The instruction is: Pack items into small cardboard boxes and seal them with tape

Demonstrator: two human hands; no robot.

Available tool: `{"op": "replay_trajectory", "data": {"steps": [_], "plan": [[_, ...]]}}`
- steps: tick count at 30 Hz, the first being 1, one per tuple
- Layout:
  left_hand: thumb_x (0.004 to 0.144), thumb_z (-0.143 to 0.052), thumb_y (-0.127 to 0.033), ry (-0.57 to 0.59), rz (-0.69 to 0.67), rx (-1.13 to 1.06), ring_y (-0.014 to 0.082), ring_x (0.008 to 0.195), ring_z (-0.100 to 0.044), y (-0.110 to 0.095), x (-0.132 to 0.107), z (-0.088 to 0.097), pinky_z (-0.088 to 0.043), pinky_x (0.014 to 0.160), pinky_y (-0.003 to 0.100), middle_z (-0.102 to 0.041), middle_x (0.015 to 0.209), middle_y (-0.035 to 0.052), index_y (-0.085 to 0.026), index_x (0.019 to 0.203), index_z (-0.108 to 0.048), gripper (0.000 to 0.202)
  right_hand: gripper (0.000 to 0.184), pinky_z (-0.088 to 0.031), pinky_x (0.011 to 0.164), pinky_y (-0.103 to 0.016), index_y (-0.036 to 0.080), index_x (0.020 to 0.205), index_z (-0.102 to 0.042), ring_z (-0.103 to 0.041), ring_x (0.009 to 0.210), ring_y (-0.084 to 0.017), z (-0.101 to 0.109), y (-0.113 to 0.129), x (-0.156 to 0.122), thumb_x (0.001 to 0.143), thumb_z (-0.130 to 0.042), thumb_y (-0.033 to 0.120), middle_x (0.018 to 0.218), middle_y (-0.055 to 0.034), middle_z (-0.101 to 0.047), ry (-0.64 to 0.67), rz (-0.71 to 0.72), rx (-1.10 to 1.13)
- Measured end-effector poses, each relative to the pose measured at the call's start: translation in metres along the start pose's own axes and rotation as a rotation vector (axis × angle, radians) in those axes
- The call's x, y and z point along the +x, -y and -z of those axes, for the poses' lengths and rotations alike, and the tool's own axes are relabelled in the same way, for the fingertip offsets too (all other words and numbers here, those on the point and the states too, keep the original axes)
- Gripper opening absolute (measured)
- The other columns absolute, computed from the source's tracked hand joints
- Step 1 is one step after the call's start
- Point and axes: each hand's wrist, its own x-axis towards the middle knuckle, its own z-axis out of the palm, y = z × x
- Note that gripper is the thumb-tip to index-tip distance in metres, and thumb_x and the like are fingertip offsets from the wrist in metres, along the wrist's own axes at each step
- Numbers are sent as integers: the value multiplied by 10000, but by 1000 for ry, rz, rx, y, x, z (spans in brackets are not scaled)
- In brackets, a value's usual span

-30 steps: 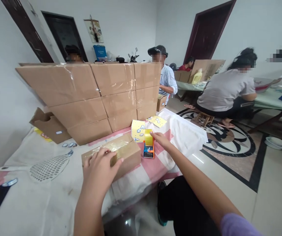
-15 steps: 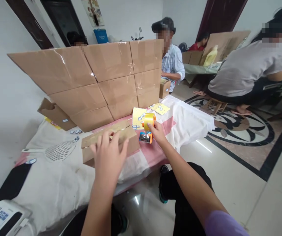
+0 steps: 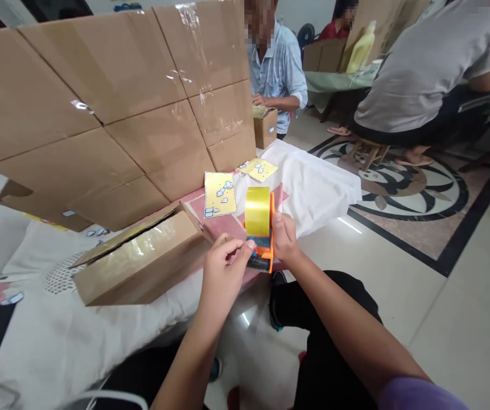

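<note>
At center frame, a person's right hand (image 3: 285, 239) has its grip clamped on an orange plastic dispenser (image 3: 266, 251) bearing a glossy yellow tape roll (image 3: 257, 210), the left hand's (image 3: 223, 269) fingertips pinched together at its lower end, while a brown cardboard box (image 3: 144, 262) lies left of center on the cloth-covered worktop (image 3: 69, 333).

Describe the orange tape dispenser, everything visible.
The orange, plastic-looking tape dispenser carries a glossy yellow tape roll at its far end, with blue and dark parts nearer the wearer. The right hand grips its right side; the left hand pinches at its near end, contact unclear. It's held near the edge of the cloth-covered table.
</note>
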Motion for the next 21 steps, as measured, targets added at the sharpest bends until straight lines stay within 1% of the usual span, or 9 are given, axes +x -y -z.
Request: {"op": "replay_trajectory", "data": {"steps": [1,4,6,9,12,15,18,21], "plan": [[905,-614,-407,-10,26,-40,127,675,-428,-1,-1,-3,-332,629,249,-463,704,-19,-183,689,-647,313,513,-339,560,-305,222,615,-332,-373,549,-141,3,-2,1,1036,-319,515,590,6,-379,-23,38,-29],[902,-600,-455,-46,126,-126,124,667,-398,-7,-2,-9,-320,616,241,-472,686,-22,-181,694,-612,345,497,-344,610,-318,221,614,-317,-351,555,-145,9,-10,4,1045,-317,468,570,13,-354,6,185,-129],[874,-619,-481,-18,205,-167,121,655,-377,-9,-1,-9,-310,601,237,-456,667,-24,-179,681,-587,360,496,-348,620,-321,223,613,-315,-345,558,-148,10,-14,7,1048,-297,461,568,12,-357,19,214,-180],[797,-677,-492,61,291,-201,110,613,-318,-8,0,-9,-268,560,233,-383,618,-35,-179,625,-529,387,496,-339,597,-316,227,615,-317,-352,561,-150,9,-16,9,1049,-278,464,579,7,-371,-15,164,-194],[772,-678,-502,36,323,-170,99,573,-262,-3,-4,-6,-228,529,232,-314,584,-52,-184,598,-489,408,509,-323,576,-312,226,608,-324,-364,563,-147,2,-16,10,1040,-300,496,583,6,-376,-14,126,-168],[780,-672,-516,24,346,-139,93,553,-252,5,-12,2,-228,519,230,-298,569,-60,-189,584,-449,441,535,-294,539,-303,224,605,-327,-358,545,-135,-7,-16,12,1020,-332,561,580,9,-373,-92,40,-121],[802,-668,-509,36,342,-122,94,558,-303,15,-20,13,-255,529,228,-355,570,-53,-181,589,-491,429,558,-264,508,-294,221,605,-321,-342,522,-122,-16,-16,12,997,-356,617,566,15,-358,-176,-57,-64],[814,-681,-461,44,274,-113,113,648,-453,25,-25,22,-334,589,222,-529,668,-16,-165,643,-615,348,558,-255,496,-288,217,612,-343,-352,527,-120,-24,-15,7,982,-385,633,575,13,-365,-177,-107,-23]]}}
